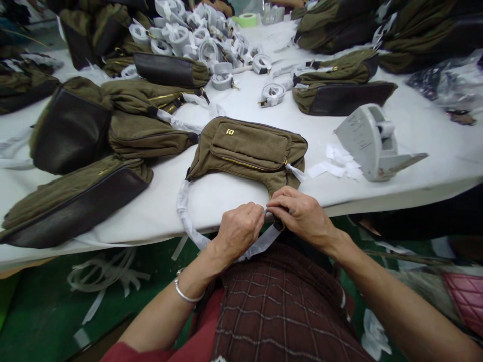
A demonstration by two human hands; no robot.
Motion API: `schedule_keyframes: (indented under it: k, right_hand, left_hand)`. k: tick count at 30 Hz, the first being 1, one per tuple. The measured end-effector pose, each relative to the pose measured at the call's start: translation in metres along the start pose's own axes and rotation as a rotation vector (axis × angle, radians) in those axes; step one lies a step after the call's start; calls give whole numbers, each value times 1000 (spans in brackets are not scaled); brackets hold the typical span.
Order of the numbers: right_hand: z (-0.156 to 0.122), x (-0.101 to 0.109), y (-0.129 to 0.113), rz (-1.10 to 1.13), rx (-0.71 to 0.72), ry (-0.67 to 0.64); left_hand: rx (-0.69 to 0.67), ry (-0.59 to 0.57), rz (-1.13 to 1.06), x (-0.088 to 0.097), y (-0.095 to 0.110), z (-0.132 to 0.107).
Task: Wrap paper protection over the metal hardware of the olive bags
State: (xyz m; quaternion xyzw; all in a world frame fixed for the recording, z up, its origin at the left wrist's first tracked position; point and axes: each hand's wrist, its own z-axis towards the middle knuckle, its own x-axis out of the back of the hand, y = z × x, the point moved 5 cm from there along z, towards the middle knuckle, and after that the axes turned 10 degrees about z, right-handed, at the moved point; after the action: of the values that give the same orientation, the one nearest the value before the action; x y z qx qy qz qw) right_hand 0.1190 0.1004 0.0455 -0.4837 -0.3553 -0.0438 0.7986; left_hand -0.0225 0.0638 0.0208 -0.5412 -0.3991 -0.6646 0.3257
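An olive-green bag [249, 146] with a gold zip and a small gold emblem lies at the table's front edge. Its strap [184, 213], wrapped in white film, loops over the edge towards my lap. My left hand [241, 223] is closed in a pinch beside the strap's right end. Fingertips of my right hand [298, 211] meet it there, also pinched, near the bag's lower right corner. Between them shows a small pale bit, too small to name. A white paper strip [296, 172] hangs from the zip pull.
A grey tape dispenser [372, 143] stands right of the bag, with white scraps [337, 162] beside it. More olive bags [75, 196] lie to the left and at the back right. Coiled wrapped straps [209, 50] are heaped at the back. Loose strips [105, 271] litter the green floor.
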Motion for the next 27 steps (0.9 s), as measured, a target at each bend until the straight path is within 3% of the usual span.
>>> schedule_keyframes:
  k: [4,6,9,12,15,18,21,25,27]
  right_hand:
    - [9,0,7,79,-123,-50]
    - [10,-1,7,55,-146,-57]
    - [7,-2,1,-56,-52,-25]
    - [-4,-6,-7,-217,91,72]
    - [-20,-12,-12,-304,163,190]
    - [-35,-22,-13,-313,179,178]
    - [-43,-24,-10,-264,168,127]
    - [-36,0,-5,-185,185,283]
    - [-25,4,-5,-229,191,250]
  left_hand:
    - [-31,-57,-1,-5,7,2]
    - [32,-60,-54,-8,4,5]
    - [181,-24,-181,-9,-6,10]
    - [293,-36,-466,-12,-16,16]
    - [397,-183,-866,-20,-22,19]
    - [517,-334,-1156,-26,-24,18]
    - [549,-382,-1226,-26,-25,17]
    - [541,-380,-1228,-24,-24,17]
    - [533,-373,-1239,-22,-23,18]
